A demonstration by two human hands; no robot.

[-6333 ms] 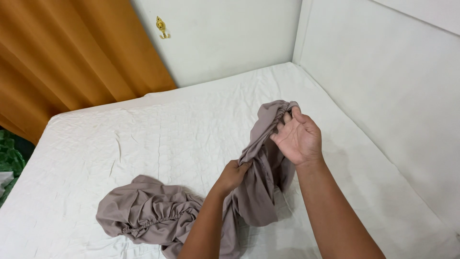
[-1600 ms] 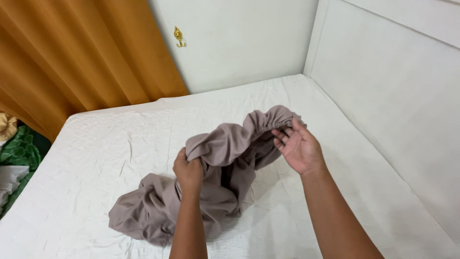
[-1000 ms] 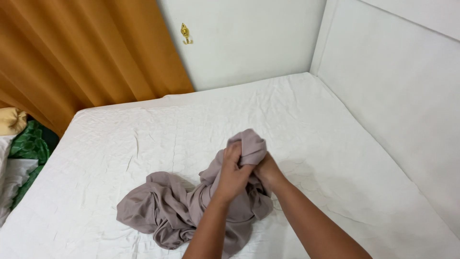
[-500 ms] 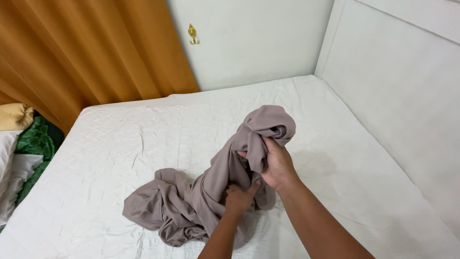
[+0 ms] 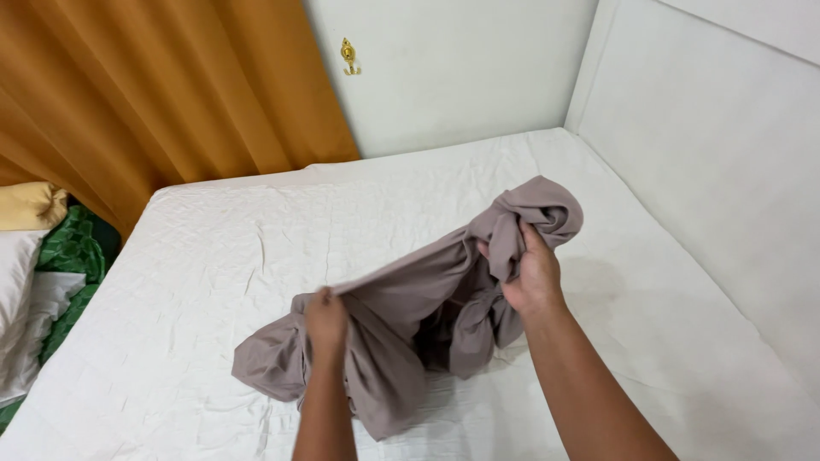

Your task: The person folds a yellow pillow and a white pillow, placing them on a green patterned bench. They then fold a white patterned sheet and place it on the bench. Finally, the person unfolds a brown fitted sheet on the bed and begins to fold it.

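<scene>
A crumpled taupe-grey cloth [image 5: 410,299] hangs between both hands above a white mattress [image 5: 213,248]. My right hand [image 5: 531,271] grips a bunched end of the cloth, raised at the right. My left hand [image 5: 326,314] pinches an edge of the same cloth lower and to the left. The stretch of fabric between the hands is pulled fairly taut. The remainder of the cloth droops and rests on the mattress in front of me.
An orange curtain [image 5: 154,94] hangs at the back left. White walls close off the back and right, with a small gold hook [image 5: 348,56] on the back wall. Beside the mattress at the left lie a yellow pillow [image 5: 30,205], green fabric [image 5: 73,252] and white bedding [image 5: 21,299].
Half a second ago the hands were close together on the bunched cloth. Now my left hand has moved left along the edge, and the cloth is spread between the two hands.
</scene>
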